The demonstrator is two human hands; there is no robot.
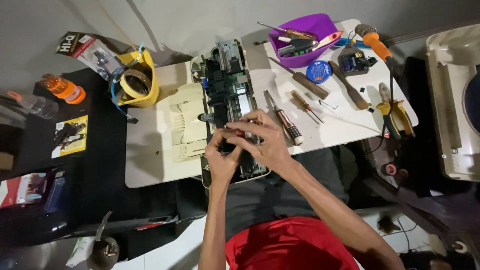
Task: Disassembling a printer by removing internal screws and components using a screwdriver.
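1. A person in a red shirt works over an opened printer [227,95], its cream cover off and black mechanism bare, lying across the near edge of a white table [150,165].

2. The left hand [220,157] is curled around the near end of the mechanism, fingers closed on the black part there. The right hand [262,140] lies over it from the right, fingertips pinched together on a small dark piece with a red spot; what the piece is cannot be told.

3. Both hands meet at the printer's near end, touching each other, with the person's lap just below.

4. To the right on the table lie a screwdriver [285,120] with a ribbed grip, just beside the right hand, then a thinner driver, a wooden-handled tool and yellow-handled pliers [395,112]. A purple bowl [305,37] at the far edge holds more tools.

5. A yellow container [142,82] with a tape roll stands to the left of the printer.

6. Judged from the grip, the work looks fiddly: the left hand is best kept as a steady brace while the right moves in small, straight motions, without twisting the thin plastic. The printer overhangs the table edge, so weight should press down and away from the lap.
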